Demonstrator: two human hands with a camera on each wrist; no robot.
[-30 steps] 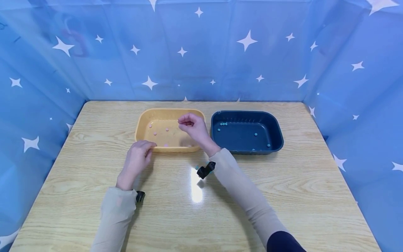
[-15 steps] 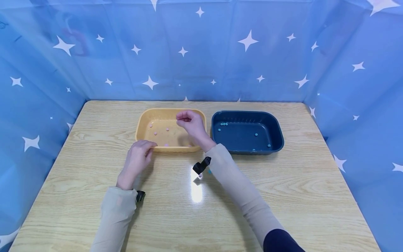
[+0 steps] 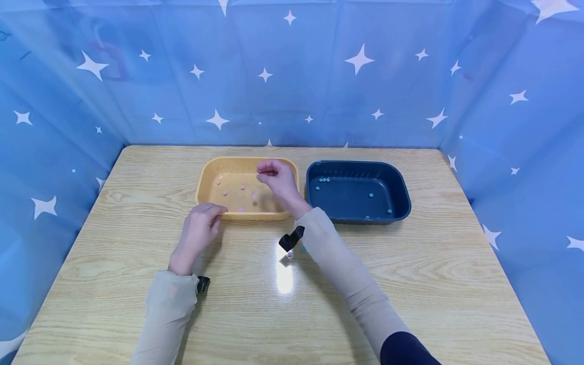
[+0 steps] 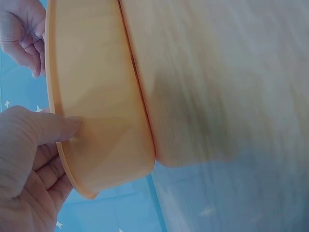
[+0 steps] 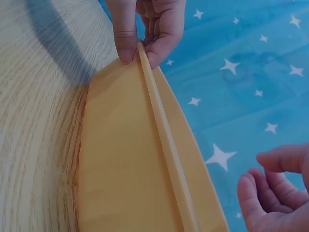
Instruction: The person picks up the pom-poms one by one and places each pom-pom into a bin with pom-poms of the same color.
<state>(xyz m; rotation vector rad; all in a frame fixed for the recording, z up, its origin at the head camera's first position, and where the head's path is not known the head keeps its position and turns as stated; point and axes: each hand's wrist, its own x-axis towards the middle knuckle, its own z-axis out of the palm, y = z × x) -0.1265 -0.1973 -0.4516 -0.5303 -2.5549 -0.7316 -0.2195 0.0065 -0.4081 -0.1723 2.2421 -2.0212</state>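
Note:
My left hand (image 3: 199, 223) pinches the near-left rim of the yellow plastic basin (image 4: 101, 96), thumb outside and fingers inside, as the left wrist view shows. Over the basin's right part hovers my right hand (image 3: 280, 183). In the right wrist view the thumb and loosely curled fingers (image 5: 250, 191) of the right hand stand apart, and nothing shows between them. Several small pink balls lie scattered on the basin's floor, among them a pink ball (image 3: 242, 187) near the middle. Another pink ball (image 3: 254, 196) is just below and left of the right hand.
Right of the yellow basin stands a dark blue basin (image 3: 403, 197) with several small teal balls (image 3: 371, 195) in it. On the wooden table (image 3: 255, 314), near the right wrist camera (image 3: 291, 239), lie a pink ball (image 3: 289, 254) and a teal ball (image 3: 304, 248). A blue starry curtain surrounds the table.
The right hand moved slightly left over the yellow basin, then stayed there. A pink ball has newly appeared below it, out of its fingers. The left hand has kept its place.

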